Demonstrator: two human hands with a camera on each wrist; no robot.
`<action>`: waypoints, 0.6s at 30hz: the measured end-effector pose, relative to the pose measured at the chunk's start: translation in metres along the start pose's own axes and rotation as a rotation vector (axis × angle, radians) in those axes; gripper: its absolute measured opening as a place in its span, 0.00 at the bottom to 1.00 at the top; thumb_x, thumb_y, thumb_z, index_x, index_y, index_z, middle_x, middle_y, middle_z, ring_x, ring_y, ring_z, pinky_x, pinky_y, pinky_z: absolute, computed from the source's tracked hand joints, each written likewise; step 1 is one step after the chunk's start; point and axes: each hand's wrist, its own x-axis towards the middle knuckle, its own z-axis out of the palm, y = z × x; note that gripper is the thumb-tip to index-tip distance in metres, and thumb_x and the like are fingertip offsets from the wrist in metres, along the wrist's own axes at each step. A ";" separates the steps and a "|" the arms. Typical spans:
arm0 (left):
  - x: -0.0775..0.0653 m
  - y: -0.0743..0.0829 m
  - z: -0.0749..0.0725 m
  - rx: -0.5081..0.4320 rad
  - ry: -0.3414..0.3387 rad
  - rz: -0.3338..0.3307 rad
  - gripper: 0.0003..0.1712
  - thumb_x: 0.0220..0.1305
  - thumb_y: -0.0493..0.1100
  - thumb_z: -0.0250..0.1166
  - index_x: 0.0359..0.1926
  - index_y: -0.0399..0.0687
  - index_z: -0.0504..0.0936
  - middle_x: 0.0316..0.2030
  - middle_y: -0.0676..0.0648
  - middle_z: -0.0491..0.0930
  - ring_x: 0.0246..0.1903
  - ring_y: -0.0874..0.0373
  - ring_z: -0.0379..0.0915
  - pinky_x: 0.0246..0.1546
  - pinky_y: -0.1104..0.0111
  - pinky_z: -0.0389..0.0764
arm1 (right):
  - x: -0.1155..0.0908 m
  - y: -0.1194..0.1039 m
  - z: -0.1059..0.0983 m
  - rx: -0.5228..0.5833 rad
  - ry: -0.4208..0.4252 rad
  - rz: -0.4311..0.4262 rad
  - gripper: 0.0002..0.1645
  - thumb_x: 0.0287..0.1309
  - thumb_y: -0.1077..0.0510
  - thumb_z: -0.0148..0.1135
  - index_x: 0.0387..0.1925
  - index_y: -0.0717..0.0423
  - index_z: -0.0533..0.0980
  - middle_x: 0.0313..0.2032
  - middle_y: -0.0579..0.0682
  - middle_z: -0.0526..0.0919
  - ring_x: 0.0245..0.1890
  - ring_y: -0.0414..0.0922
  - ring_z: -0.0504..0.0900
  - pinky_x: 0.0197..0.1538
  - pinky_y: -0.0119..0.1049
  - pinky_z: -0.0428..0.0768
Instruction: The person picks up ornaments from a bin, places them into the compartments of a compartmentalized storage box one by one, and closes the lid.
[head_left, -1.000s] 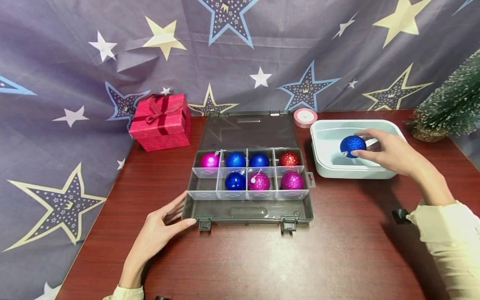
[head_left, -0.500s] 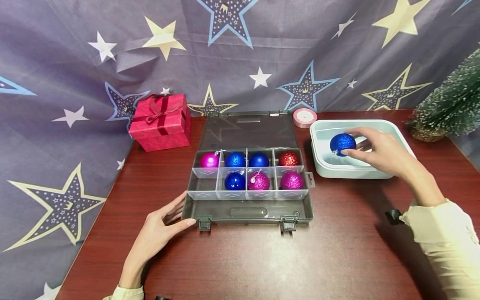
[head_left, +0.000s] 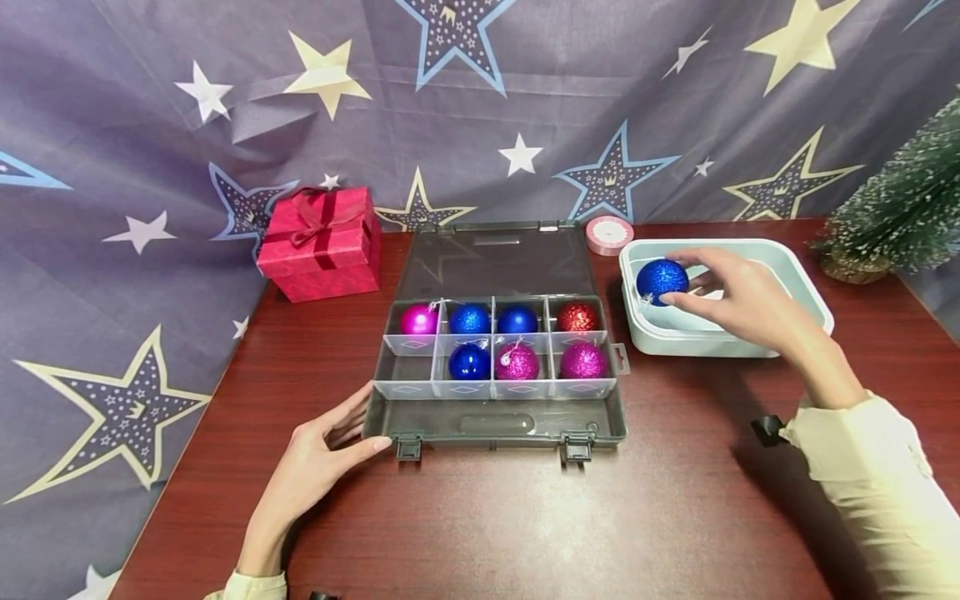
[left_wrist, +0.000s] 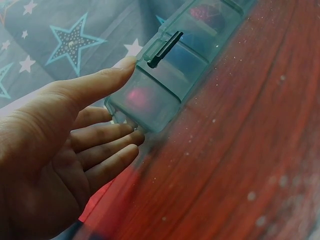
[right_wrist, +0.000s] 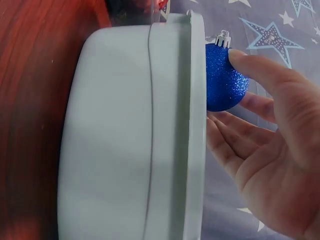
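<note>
A glittery blue Christmas bauble (head_left: pixel 662 282) is pinched between the thumb and fingers of my right hand (head_left: pixel 738 296). It is over the left part of the pale mint tub (head_left: pixel 712 343). In the right wrist view the bauble's silver cap (right_wrist: pixel 223 38) points up, and the tub's rim hides its left edge. My left hand (head_left: pixel 318 462) rests against the front left corner of a grey divided storage case (head_left: pixel 427 425), thumb at the front edge, fingers extended along the side. The case's lid (head_left: pixel 498 262) lies back. Pink, blue, red and magenta baubles sit in its compartments; the front left one holds none.
A red gift box (head_left: pixel 322 246) with a ribbon stands at the back left. Behind the case's right side lies a pink ribbon roll (head_left: pixel 609 235). A small frosted tree (head_left: pixel 896 200) stands at the far right, and a starry cloth (head_left: pixel 517 108) hangs behind the table.
My right hand has carried the blue bauble leftward across the tub and slightly up, from the tub's middle to its left side. The left hand and the case have stayed put.
</note>
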 end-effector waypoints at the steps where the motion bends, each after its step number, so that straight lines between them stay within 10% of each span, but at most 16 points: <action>1: 0.000 0.000 0.000 -0.001 -0.001 -0.001 0.41 0.62 0.42 0.78 0.74 0.51 0.73 0.62 0.43 0.80 0.58 0.53 0.80 0.55 0.75 0.80 | 0.001 -0.001 0.001 0.004 -0.001 -0.003 0.32 0.61 0.56 0.76 0.65 0.59 0.76 0.56 0.61 0.83 0.46 0.58 0.87 0.44 0.41 0.84; 7: 0.000 0.000 0.000 -0.001 -0.004 -0.015 0.41 0.62 0.42 0.78 0.74 0.51 0.73 0.62 0.42 0.79 0.58 0.53 0.79 0.55 0.75 0.80 | 0.006 -0.009 0.005 0.015 -0.014 0.010 0.34 0.62 0.54 0.75 0.67 0.58 0.74 0.57 0.61 0.82 0.48 0.58 0.85 0.48 0.58 0.82; 18: 0.000 0.000 -0.001 -0.003 -0.008 -0.016 0.41 0.62 0.42 0.77 0.74 0.50 0.72 0.63 0.42 0.79 0.58 0.53 0.79 0.55 0.75 0.80 | 0.020 -0.028 0.017 0.080 -0.032 -0.074 0.34 0.62 0.56 0.75 0.68 0.57 0.75 0.59 0.58 0.81 0.46 0.55 0.86 0.46 0.55 0.85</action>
